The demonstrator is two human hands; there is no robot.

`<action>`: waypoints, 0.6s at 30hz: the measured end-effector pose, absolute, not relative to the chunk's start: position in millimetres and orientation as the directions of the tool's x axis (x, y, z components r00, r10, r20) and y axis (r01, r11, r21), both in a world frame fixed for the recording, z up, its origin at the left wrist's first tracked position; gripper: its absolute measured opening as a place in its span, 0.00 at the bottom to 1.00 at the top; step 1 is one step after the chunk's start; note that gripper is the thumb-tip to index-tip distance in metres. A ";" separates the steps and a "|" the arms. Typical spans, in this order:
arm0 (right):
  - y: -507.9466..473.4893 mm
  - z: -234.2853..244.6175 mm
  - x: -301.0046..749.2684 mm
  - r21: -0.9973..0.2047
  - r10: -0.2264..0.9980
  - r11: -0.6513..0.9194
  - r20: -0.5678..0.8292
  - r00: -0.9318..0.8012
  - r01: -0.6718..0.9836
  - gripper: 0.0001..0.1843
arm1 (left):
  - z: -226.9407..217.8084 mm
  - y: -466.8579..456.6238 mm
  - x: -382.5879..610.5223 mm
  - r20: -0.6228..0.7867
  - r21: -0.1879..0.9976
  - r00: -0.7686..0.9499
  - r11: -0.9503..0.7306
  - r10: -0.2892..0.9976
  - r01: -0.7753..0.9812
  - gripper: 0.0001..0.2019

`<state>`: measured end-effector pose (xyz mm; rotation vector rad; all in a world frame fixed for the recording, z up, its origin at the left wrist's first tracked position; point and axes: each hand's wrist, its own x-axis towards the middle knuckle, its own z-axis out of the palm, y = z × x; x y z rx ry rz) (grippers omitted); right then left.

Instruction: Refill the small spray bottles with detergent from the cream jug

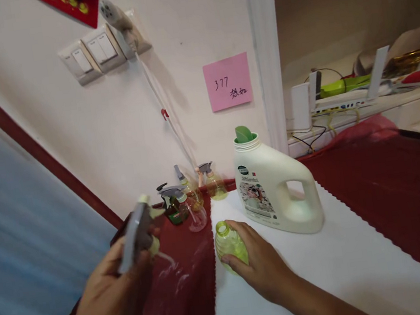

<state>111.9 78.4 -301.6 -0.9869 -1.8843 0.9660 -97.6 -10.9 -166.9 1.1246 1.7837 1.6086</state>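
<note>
My left hand is closed round a grey spray-trigger head with a yellow-green collar and a thin tube hanging from it, held above the red cloth. My right hand grips a small yellow-green bottle with an open neck, standing on the white mat. A large cream detergent jug with a green spout and a handle stands just behind the small bottle.
Several small spray bottles stand on the red cloth by the wall. A pink note, light switches and a plugged cable are on the wall. A white router and clutter sit on a ledge at the right.
</note>
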 end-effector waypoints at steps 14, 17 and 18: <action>79.7 -295.1 112.8 -0.866 0.861 0.439 0.329 -0.389 0.238 0.33 | -153.9 49.7 -21.6 0.354 0.862 -0.433 -0.469 0.829 -0.194 0.22; 79.6 -294.8 113.0 -0.863 0.857 0.444 0.332 -0.394 0.239 0.33 | -172.2 54.0 -27.6 0.323 0.892 -0.417 -0.420 0.850 -0.165 0.17; 79.3 -295.0 112.8 -0.862 0.857 0.445 0.331 -0.396 0.242 0.34 | -179.7 54.9 -28.9 0.309 0.906 -0.411 -0.397 0.858 -0.149 0.16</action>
